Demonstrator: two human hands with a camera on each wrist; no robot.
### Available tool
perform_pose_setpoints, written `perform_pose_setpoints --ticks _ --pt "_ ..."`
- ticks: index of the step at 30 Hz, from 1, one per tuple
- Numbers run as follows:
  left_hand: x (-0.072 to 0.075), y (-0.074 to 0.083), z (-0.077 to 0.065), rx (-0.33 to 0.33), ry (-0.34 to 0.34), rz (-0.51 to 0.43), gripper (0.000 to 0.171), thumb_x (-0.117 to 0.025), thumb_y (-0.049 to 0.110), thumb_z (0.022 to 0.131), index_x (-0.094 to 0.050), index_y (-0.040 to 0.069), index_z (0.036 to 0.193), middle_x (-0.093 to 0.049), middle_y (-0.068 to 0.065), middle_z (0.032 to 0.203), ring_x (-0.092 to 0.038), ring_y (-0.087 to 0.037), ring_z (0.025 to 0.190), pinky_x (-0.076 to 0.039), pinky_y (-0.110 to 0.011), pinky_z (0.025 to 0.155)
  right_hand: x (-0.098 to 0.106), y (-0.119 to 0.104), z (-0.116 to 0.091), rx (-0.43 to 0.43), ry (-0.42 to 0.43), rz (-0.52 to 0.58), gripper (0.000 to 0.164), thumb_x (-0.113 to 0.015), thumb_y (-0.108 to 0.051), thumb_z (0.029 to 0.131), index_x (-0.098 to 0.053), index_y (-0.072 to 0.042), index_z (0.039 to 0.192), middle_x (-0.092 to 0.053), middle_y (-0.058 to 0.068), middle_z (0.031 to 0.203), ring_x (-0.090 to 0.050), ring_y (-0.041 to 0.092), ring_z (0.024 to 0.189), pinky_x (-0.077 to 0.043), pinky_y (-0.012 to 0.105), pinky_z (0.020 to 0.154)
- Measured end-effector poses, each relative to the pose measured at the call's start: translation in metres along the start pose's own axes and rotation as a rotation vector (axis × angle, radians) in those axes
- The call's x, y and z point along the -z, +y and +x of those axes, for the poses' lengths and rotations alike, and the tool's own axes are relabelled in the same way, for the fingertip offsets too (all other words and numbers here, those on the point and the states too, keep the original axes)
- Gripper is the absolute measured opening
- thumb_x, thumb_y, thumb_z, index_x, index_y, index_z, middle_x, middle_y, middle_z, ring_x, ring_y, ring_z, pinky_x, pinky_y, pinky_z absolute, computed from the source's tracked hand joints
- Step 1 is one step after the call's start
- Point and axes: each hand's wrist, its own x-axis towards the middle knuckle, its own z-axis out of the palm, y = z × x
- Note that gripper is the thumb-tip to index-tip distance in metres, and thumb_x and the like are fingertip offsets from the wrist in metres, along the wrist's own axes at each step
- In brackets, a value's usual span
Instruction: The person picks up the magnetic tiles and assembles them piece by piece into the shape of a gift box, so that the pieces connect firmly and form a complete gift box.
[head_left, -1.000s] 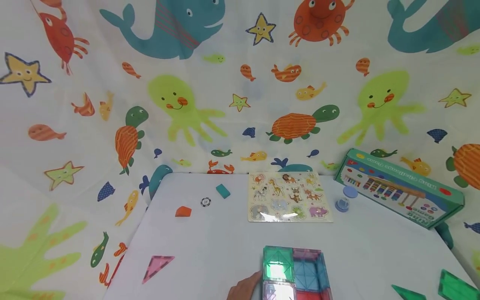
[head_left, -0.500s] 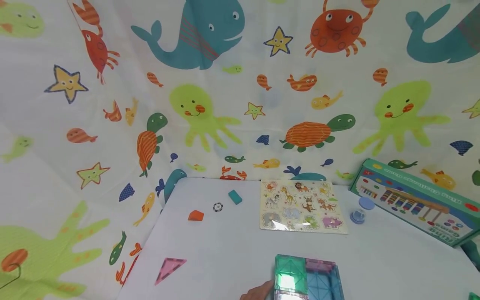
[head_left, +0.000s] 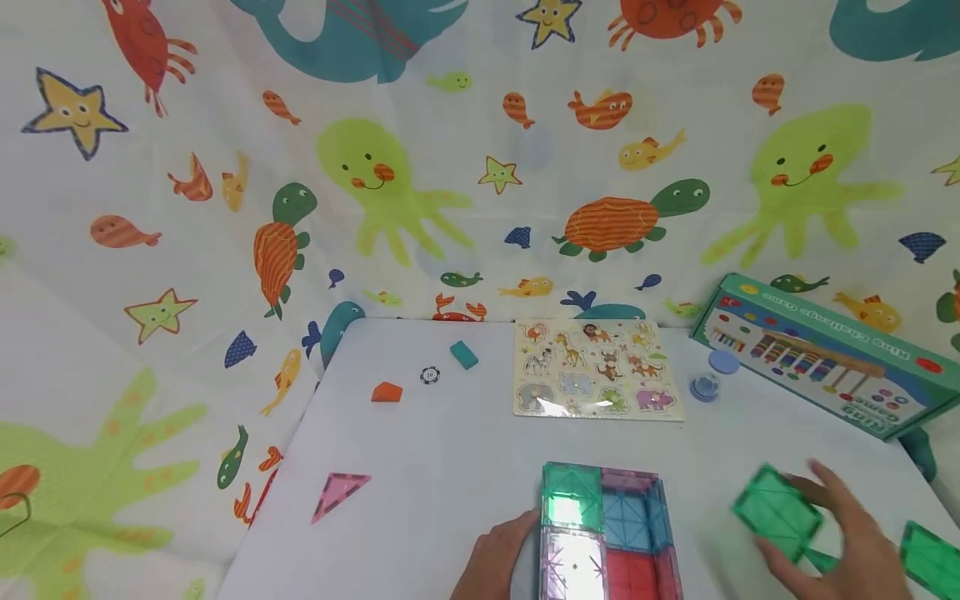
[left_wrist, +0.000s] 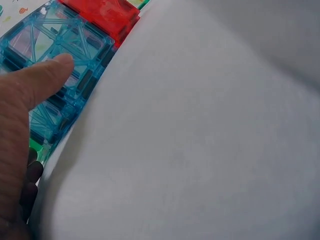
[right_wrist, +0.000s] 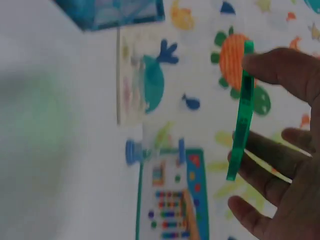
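A box built of clear magnetic tiles (head_left: 573, 558), green, purple, blue and red, stands near the table's front, open on top at its right part. My left hand (head_left: 495, 554) holds its left side; in the left wrist view the thumb (left_wrist: 45, 80) lies on a blue tile (left_wrist: 30, 42) while the other fingers are mostly hidden. To the right of the box, my right hand (head_left: 847, 542) pinches a green square tile (head_left: 777, 512) in the air, between thumb and fingertips. The right wrist view shows this green tile (right_wrist: 243, 115) edge-on, apart from the box.
A green triangle tile (head_left: 821, 560) and another green tile (head_left: 932, 557) lie at the right. A pink triangle tile (head_left: 337, 493) lies left. Behind are an animal puzzle board (head_left: 555, 408), a game box (head_left: 810, 358), blue discs (head_left: 705, 387), and small pieces, including an orange one (head_left: 386, 392).
My right hand has come into the head view from below, pinching the green square tile. The left hand stays at the box's left side. The head view has shifted.
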Motion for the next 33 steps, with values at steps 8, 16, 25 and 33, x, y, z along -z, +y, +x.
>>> perform_pose_setpoints --ticks 8,16,25,33 --pt "0.002 0.002 -0.003 0.009 -0.008 0.010 0.110 -0.061 0.075 0.065 -0.017 0.022 0.151 -0.037 0.013 0.144 -0.044 -0.010 0.124 -0.043 -0.038 0.089 -0.030 -0.087 0.017 0.433 -0.347 0.026 0.109 -0.086 -0.044 0.062 -0.018 -0.039 0.147 -0.054 -0.014 0.128 -0.048 0.021 0.119 -0.037 0.063 0.090" --pt "0.001 0.004 0.000 0.016 -0.031 -0.008 0.108 -0.061 0.074 0.066 -0.014 0.026 0.151 -0.036 0.016 0.143 -0.043 -0.009 0.124 -0.042 -0.039 0.090 -0.047 -0.092 0.020 0.491 -0.371 -0.051 0.108 -0.086 -0.046 0.060 -0.021 -0.042 0.146 -0.052 -0.021 0.125 -0.046 0.016 0.117 -0.037 0.058 0.095" --pt "-0.011 0.008 0.004 -0.013 -0.046 0.012 0.108 -0.057 0.077 0.067 -0.012 0.026 0.151 -0.035 0.016 0.143 -0.042 -0.007 0.124 -0.042 -0.038 0.091 -0.047 -0.085 0.016 0.388 -0.457 -0.095 0.101 -0.082 -0.055 0.060 -0.028 -0.040 0.144 -0.049 -0.023 0.127 -0.046 0.017 0.119 -0.039 0.058 0.094" --pt "-0.003 0.007 0.000 -0.016 0.003 0.000 0.110 -0.059 0.076 0.065 -0.015 0.024 0.151 -0.036 0.016 0.142 -0.042 -0.007 0.124 -0.042 -0.041 0.091 -0.047 -0.058 0.013 0.291 -0.354 0.038 0.090 -0.073 -0.056 0.072 -0.028 -0.032 0.147 -0.043 -0.001 0.141 -0.038 0.030 0.128 -0.037 0.062 0.094"
